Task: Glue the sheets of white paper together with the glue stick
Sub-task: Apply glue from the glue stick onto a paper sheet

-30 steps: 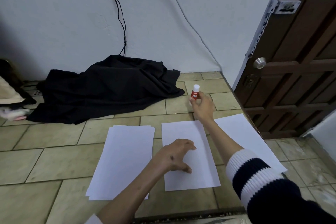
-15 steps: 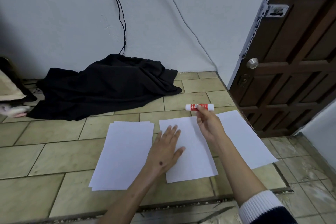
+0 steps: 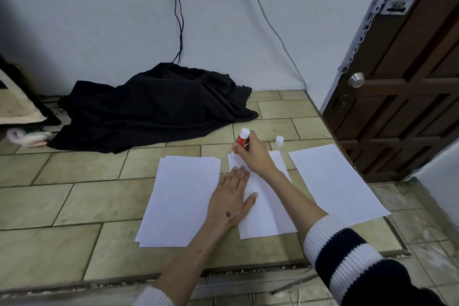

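Three lots of white paper lie on the tiled floor: a small stack [image 3: 181,196] on the left, a single middle sheet [image 3: 268,211], and a sheet [image 3: 335,181] on the right. My right hand [image 3: 255,154] grips a red and white glue stick [image 3: 240,143], tilted, with its lower end on the middle sheet's far left corner. My left hand [image 3: 229,202] presses flat, fingers straight, on the middle sheet's left edge. A small white cap [image 3: 279,141] stands on the floor just beyond the middle sheet.
A crumpled black cloth [image 3: 154,109] lies against the wall beyond the paper, with a black cable [image 3: 177,20] hanging above it. A dark wooden door [image 3: 407,77] stands at the right. A step edge [image 3: 223,273] runs along the floor near me.
The glue stick, held level above the paper half a second ago, now tilts down onto the middle sheet's far corner. A white cap now stands on the floor. My left hand stays on the sheet.
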